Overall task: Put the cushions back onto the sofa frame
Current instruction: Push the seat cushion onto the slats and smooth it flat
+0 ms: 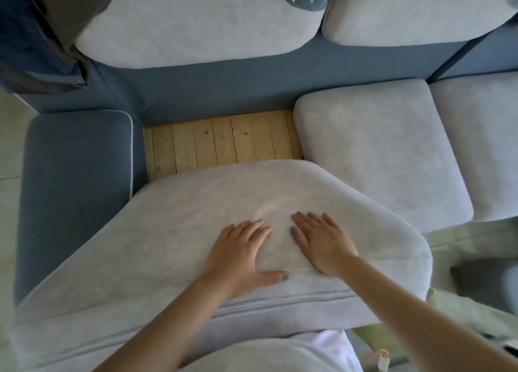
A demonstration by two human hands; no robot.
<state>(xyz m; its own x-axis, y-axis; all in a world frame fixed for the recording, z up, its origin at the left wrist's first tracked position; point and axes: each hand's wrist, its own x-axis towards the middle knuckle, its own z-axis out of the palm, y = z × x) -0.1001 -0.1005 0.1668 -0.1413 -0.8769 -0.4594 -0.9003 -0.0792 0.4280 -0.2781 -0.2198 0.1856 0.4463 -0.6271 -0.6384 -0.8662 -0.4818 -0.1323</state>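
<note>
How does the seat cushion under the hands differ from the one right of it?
The near seat cushion sits partly in, wooden slats bare behind it; the right seat cushion reaches the backrest. The left hand and right hand press on the near one; neither touches the right one. Both are pale grey.

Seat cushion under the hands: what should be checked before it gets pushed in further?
1. Left hand and right hand flat on the seat cushion: ok.
2. Visible wooden slats free of objects: ok.
3. Seat cushion pushed back to the backrest: not ok, slats show between them.
4. Seat cushion square with the armrest: not ok, it lies skewed.
5. Its underside snagging on anything: cannot tell.
</note>
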